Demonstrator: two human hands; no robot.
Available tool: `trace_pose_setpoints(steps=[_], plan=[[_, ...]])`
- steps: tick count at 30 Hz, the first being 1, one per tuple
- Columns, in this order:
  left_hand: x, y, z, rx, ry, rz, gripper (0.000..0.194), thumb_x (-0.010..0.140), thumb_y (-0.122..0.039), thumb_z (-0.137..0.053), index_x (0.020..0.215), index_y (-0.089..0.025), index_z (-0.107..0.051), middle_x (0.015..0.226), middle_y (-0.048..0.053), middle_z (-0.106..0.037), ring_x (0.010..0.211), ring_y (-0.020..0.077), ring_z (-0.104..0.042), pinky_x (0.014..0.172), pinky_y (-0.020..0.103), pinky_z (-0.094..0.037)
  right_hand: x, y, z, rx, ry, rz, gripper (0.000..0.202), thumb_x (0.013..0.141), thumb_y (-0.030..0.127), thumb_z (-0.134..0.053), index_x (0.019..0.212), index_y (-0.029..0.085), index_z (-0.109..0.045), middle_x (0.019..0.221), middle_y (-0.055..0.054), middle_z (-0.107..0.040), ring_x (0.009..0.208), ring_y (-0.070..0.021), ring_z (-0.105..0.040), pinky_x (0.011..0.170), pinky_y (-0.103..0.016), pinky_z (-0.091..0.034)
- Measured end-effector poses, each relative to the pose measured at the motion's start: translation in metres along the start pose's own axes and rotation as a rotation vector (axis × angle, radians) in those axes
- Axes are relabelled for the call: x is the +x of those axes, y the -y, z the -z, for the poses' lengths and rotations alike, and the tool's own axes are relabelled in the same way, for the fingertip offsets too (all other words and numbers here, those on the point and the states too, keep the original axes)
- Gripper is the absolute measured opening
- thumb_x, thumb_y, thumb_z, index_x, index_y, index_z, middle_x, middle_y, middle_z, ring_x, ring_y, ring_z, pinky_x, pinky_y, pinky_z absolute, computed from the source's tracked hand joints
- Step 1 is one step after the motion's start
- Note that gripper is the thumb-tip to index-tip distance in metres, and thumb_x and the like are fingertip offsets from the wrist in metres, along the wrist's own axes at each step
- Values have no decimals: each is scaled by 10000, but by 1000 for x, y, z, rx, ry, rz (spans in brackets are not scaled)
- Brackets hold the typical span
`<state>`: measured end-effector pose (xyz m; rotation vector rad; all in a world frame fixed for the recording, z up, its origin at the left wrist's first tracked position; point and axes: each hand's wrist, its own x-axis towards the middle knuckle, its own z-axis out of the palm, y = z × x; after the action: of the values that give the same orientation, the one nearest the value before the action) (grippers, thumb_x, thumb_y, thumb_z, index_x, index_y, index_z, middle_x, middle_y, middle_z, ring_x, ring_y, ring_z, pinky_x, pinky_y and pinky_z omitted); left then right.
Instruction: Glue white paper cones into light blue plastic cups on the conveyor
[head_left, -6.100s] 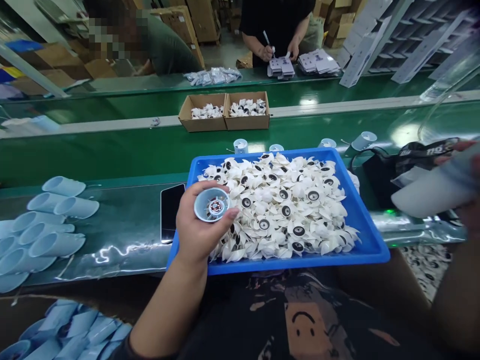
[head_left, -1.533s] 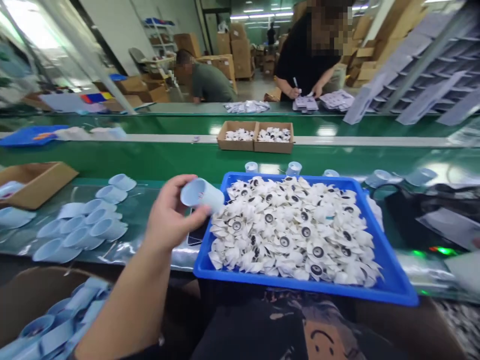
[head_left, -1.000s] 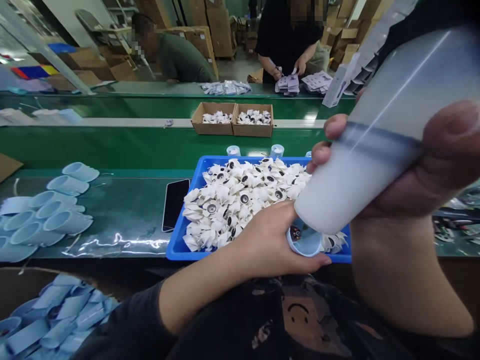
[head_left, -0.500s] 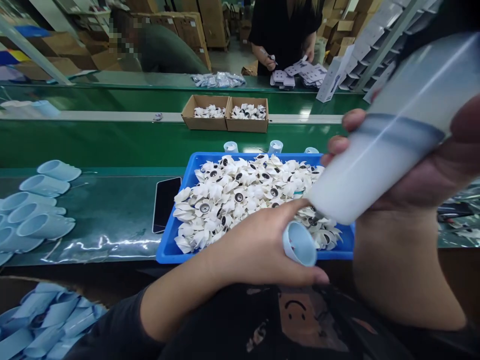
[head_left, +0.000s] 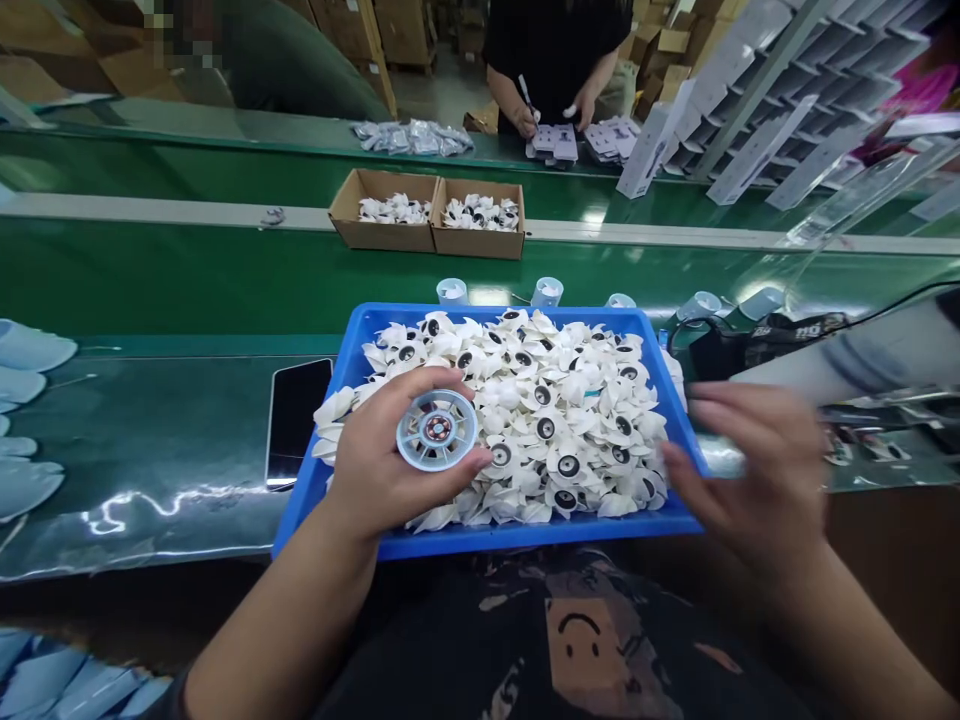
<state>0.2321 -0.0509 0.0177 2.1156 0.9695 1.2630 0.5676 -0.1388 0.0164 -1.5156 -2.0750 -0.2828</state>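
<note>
Held in the left hand [head_left: 390,460] is a pale blue cup [head_left: 437,430], gripped by thumb and curled fingers with its open end turned toward the camera. Inside the cup a spoked round frame and a small dark and copper centre can be seen. The cup is kept above the near left part of a blue tray [head_left: 517,538], which is heaped with white fan blades [head_left: 525,410], each with a dark hub.

Nothing is held by the right hand [head_left: 750,480]; it is spread open, palm down, just past the tray's right edge, and is blurred, so whether its fingertips touch the rim cannot be told. A white bottle [head_left: 870,355] beyond it is blurred as well and cut off by the right border.

A dark phone [head_left: 294,420] is laid flat on the green worktop [head_left: 150,420], just left of the tray. More pale blue cups [head_left: 26,420] are cut off at the left border. Two cardboard boxes [head_left: 427,215] of white blades are set side by side on the belt behind. Across the line, another person's hands [head_left: 547,105] are busy over small cards; what is printed on them cannot be made out.
</note>
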Motion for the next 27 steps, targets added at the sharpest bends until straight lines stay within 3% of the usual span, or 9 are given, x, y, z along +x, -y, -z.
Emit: trace_pose_setpoints(steps=[4, 9, 13, 18, 22, 27], plan=[[-3, 1, 4, 118, 54, -38, 530, 707, -331, -839, 1159, -251, -573, 1039, 36, -703, 970, 242, -687, 873, 389, -551, 0, 9, -27, -19, 287, 10, 342, 911, 249, -616, 1246, 210, -561, 1179, -93, -635, 1060, -270, -614, 899, -455, -519], [-7, 2, 7, 158, 127, 22, 499, 750, -351, -802, 1172, -271, -548, 1076, 39, -688, 1019, 261, -673, 911, 421, -545, 4, -2, -29, 146, 154, -137, 334, 948, 312, -566, 1265, 210, -549, 1123, -84, -660, 1002, -208, -639, 854, -361, -537], [-6, 1, 6, 167, 164, -1, 491, 758, -358, -795, 1171, -264, -546, 1070, 36, -687, 1002, 256, -678, 894, 402, -547, 7, -6, -35, 26, 150, -150, 273, 907, 278, -590, 1164, 196, -637, 1194, -124, -603, 1101, -276, -587, 934, -452, -489], [-4, 1, 6, 177, 199, -15, 490, 764, -379, -795, 1169, -258, -546, 1060, 34, -684, 997, 242, -675, 887, 376, -537, 6, -7, -39, -38, 156, -160, 205, 911, 277, -596, 1086, 194, -663, 1067, -90, -616, 985, -246, -597, 879, -416, -494], [-4, 1, 6, 185, 211, -29, 489, 764, -372, -798, 1169, -255, -551, 1072, 32, -680, 1001, 232, -672, 888, 362, -534, 8, -4, -31, -78, 140, -207, 339, 903, 311, -597, 1203, 155, -611, 1128, -115, -616, 1044, -282, -583, 916, -443, -474], [-3, 1, 6, 204, 212, -23, 478, 774, -370, -785, 1171, -263, -541, 1062, 25, -683, 998, 239, -676, 879, 363, -539, 9, -5, -33, -28, 198, -305, 166, 889, 311, -583, 965, 171, -631, 932, -78, -659, 907, -274, -611, 837, -429, -475]])
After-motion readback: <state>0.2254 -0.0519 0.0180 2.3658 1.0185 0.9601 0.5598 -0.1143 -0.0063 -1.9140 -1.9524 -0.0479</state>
